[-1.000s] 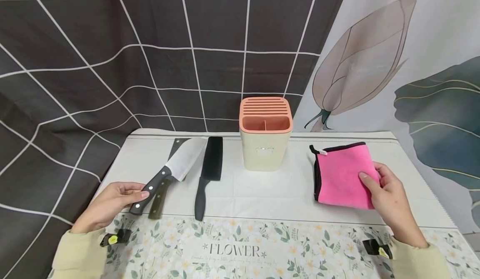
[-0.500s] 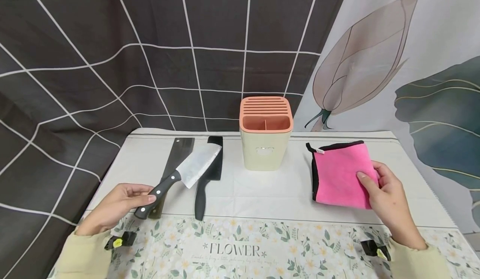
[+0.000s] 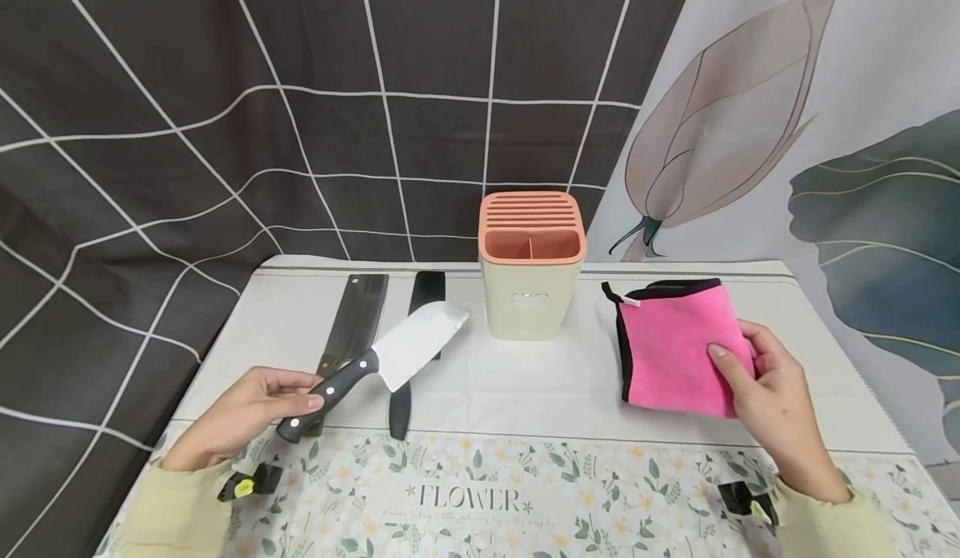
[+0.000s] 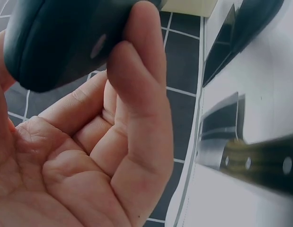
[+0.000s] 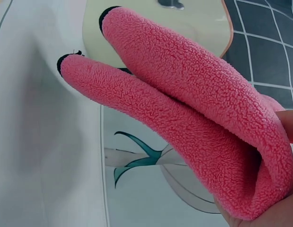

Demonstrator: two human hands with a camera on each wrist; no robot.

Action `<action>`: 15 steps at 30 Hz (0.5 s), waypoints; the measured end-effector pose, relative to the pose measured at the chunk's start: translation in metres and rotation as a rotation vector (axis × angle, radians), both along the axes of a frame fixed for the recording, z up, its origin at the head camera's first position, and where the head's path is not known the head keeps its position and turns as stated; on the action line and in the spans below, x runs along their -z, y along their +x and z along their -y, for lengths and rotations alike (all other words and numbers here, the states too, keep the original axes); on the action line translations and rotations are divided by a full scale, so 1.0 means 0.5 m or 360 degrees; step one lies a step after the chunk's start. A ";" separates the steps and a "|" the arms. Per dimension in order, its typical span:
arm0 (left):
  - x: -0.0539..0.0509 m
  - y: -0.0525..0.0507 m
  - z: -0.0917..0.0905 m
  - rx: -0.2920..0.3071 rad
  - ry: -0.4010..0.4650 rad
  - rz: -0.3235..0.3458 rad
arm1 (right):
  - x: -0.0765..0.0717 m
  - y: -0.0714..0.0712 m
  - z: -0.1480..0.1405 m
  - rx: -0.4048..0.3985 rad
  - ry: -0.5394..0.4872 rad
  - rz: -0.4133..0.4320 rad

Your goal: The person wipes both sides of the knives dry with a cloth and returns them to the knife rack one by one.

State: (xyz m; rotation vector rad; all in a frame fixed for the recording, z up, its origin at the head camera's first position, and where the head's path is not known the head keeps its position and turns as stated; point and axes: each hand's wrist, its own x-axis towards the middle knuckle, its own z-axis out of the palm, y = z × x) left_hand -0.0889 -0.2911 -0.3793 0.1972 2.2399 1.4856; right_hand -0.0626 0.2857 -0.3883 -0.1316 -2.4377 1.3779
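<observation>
The word "FLOWER", flanked by two small star-shaped marks, is printed on the floral near band of a white table covering (image 3: 517, 391); finer script is set beneath it (too small to be read with certainty). A silvery emblem (image 3: 529, 301), likewise illegible, is borne on the front of a cream, box-shaped holder with a slotted orange top (image 3: 528, 325). A folded pink plush cloth with black edging (image 3: 678, 350), to which a small white label (image 3: 632, 301) is attached, is pinched between the thumb and fingers of the right hand (image 3: 780, 404), to the right of the holder and apart from it. A broad steel-bladed knife with a black, riveted handle (image 3: 420, 346) is gripped at its handle by the thumb and fingers of the left hand (image 3: 251, 412), the blade slanted toward the holder. Beneath it, a rectangular steel cleaver with an olive-brown handle (image 3: 354, 316) and a matt black knife (image 3: 401, 412) are laid side by side, each partly hidden by the held knife. The table is backed by a dark white-gridded hanging (image 3: 438, 42) and a pale leaf-printed hanging (image 3: 720, 125).
</observation>
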 end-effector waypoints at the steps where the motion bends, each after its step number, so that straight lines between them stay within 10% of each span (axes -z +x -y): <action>1: -0.001 0.000 -0.002 0.0010 0.0002 0.0001 | -0.001 0.001 0.002 -0.0003 0.0006 -0.0008; 15: 0.007 -0.002 -0.033 0.0215 0.0092 -0.0026 | -0.008 0.012 0.028 -0.0151 0.0139 -0.0140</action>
